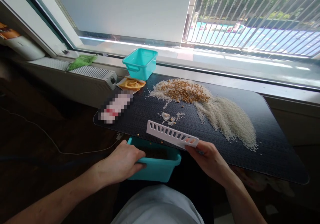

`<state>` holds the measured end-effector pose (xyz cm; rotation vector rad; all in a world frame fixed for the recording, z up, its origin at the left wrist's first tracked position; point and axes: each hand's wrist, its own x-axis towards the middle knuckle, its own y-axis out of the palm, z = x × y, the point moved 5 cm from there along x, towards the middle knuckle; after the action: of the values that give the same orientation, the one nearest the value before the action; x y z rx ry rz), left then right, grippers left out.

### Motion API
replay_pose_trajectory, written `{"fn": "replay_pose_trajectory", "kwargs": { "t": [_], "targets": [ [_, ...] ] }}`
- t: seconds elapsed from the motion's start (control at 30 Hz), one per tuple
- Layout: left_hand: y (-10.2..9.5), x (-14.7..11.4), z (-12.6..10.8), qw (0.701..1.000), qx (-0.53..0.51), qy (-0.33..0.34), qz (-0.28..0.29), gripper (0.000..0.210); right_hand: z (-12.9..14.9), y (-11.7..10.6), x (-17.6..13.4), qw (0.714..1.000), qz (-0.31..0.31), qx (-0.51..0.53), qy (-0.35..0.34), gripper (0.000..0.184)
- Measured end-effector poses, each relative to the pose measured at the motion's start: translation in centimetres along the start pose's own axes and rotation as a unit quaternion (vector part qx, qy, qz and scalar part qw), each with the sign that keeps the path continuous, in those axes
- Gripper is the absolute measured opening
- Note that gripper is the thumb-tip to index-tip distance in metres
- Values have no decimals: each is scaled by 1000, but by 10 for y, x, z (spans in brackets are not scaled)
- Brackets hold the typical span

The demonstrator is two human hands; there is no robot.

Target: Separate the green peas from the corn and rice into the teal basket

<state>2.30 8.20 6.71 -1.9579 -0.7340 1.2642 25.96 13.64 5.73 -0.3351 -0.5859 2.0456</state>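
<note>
My left hand (126, 160) grips the left end of a turquoise plastic bin (153, 170), held just below the table's front edge. Dark, grainy contents show dimly inside it. In my right hand (206, 157) is a white slotted plastic strip (172, 134), pinched at its right end and tilted over the table edge by the bin. Beyond the strip lies a small patch of white grains (170, 118) with a few yellow bits. Farther back spreads a heap of white rice-like grains (230, 117), with yellow-brown kernels or beans (187, 91) on its left part.
A second turquoise bin (141, 65) stands at the table's back left corner. Near it are an orange-yellow folded packet (131, 83) and a blurred pink-white item (116, 107). The black table (270, 144) meets the windowsill. A radiator (92, 73) carries a green cloth (82, 62).
</note>
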Motion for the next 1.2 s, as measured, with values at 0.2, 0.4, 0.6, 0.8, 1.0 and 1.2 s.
{"fn": "replay_pose_trajectory", "kwargs": {
  "t": [0.2, 0.4, 0.6, 0.8, 1.0, 1.2],
  "targets": [
    [3, 0, 6, 1000, 9, 0, -11, 22, 5, 9, 2, 1000, 2, 17, -11, 30],
    [0, -9, 17, 999, 28, -28, -21, 23, 32, 38, 43, 996, 27, 4, -80, 29],
    [-4, -21, 22, 997, 19, -68, -8, 23, 38, 26, 27, 994, 57, -7, -93, 27],
    [1, -8, 5, 1000, 12, -25, -5, 23, -14, -38, -23, 976, -215, -38, 10, 20],
    [2, 3, -14, 1000, 14, 9, 12, 22, -37, -49, -30, 962, -262, -31, 72, 27],
    [0, 7, -21, 1000, 16, 1, 21, 20, -29, -45, -23, 974, -220, -9, 60, 24]
  ]
}}
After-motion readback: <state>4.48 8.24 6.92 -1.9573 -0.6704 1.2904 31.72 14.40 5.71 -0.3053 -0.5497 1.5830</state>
